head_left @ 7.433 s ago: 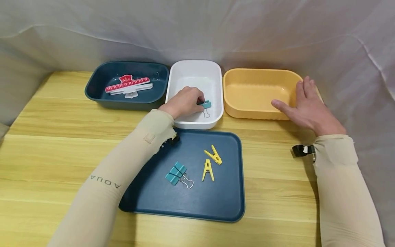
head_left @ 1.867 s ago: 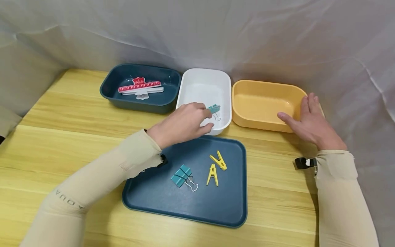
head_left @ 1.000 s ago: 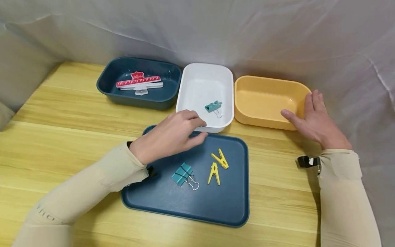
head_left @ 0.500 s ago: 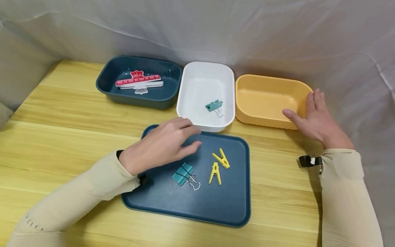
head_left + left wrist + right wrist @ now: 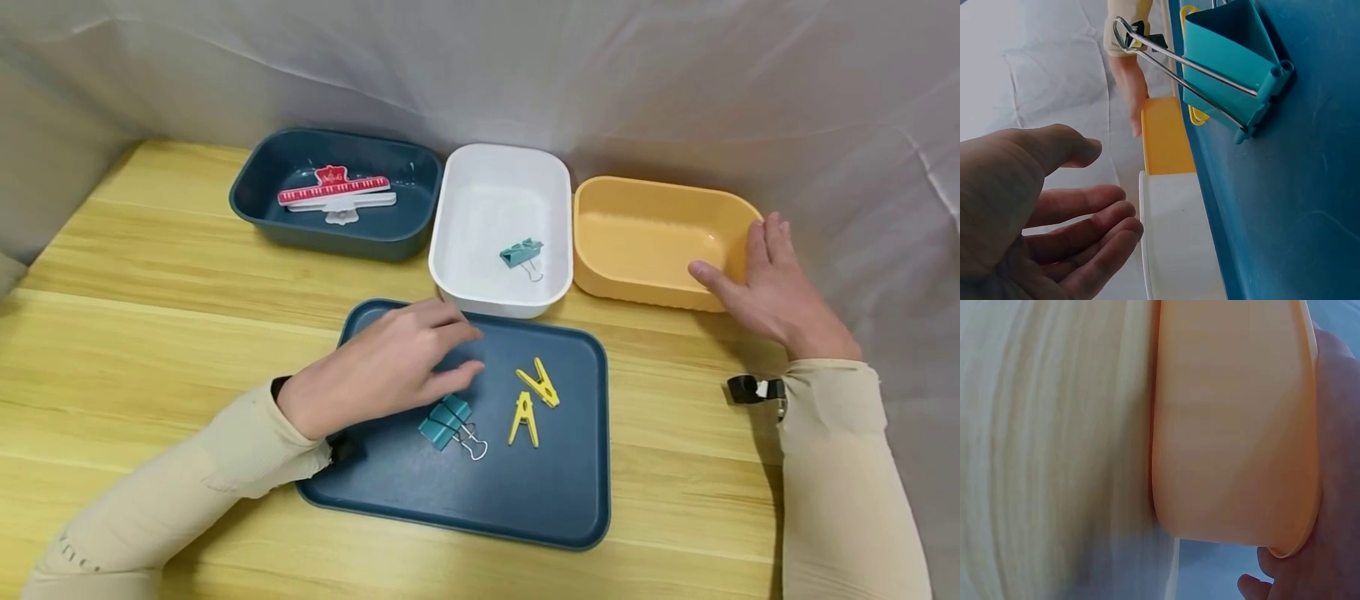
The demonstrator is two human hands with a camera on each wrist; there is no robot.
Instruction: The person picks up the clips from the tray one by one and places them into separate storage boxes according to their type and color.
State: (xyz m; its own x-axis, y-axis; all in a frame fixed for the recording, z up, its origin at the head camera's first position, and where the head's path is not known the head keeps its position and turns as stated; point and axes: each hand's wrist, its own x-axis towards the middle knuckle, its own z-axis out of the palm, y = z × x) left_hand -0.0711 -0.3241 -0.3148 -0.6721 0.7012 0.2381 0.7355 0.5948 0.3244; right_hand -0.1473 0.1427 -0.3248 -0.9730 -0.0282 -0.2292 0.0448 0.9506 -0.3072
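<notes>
My left hand (image 5: 382,367) hovers over the far left of the dark blue tray (image 5: 405,492), fingers loosely bent and holding nothing. Just below it on the tray lies a teal binder clip (image 5: 444,423), its wire handles toward the right; the left wrist view shows this binder clip (image 5: 1229,69) large. Two yellow clothespins, one (image 5: 538,385) behind the other (image 5: 523,419), lie to its right. A smaller teal binder clip (image 5: 521,252) sits inside the white bin (image 5: 487,192). My right hand (image 5: 780,292) rests at the right end of the yellow bin (image 5: 645,292), fingers straight along its outside.
Left of the white bin stands a dark blue bin (image 5: 337,237) with a red bag clip (image 5: 333,191) and a white bag clip (image 5: 371,200) in it. The three bins line up along a grey curtain (image 5: 510,75) at the back of the wooden table (image 5: 150,333).
My left hand has let go of the smaller binder clip in the white bin and drawn back toward me, to the left over the tray. My right hand has stayed at the yellow bin.
</notes>
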